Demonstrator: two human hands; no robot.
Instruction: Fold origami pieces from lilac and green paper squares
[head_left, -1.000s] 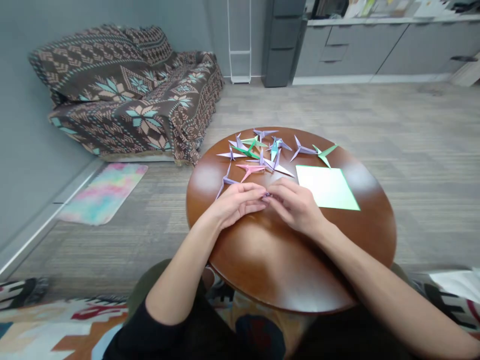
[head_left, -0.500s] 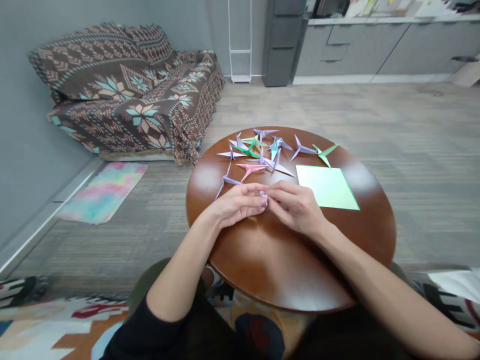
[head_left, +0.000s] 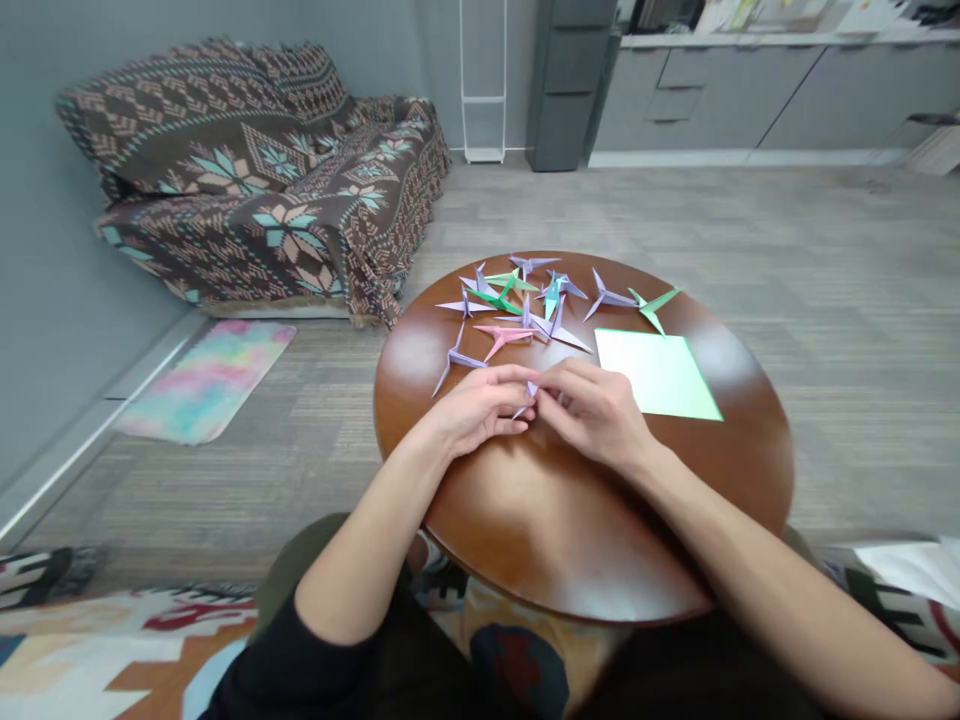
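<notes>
Between my two hands is a small folded piece of purple paper (head_left: 531, 389), mostly covered by the fingers. My left hand (head_left: 484, 405) grips it from the left, with a thin purple point showing near the lower fingers. My right hand (head_left: 589, 405) pinches the same piece from the right, fingertips touching or nearly touching those of the left. Just beyond the hands lie several folded paper cranes, among them a pink one (head_left: 505, 334), a purple one (head_left: 456, 360) and a dark green one (head_left: 501, 295).
A stack of pale green square paper (head_left: 658, 374) lies right of my right hand on the round brown table (head_left: 570, 540). A light green crane (head_left: 654, 308) rests behind it. Past the table are a covered sofa (head_left: 285, 215), a colourful mat (head_left: 214, 380) and grey cabinets (head_left: 720, 95).
The purple paper has turned in my fingers, so a thin point now shows below. The left fingers have spread a little. The cranes and green paper stay where they were.
</notes>
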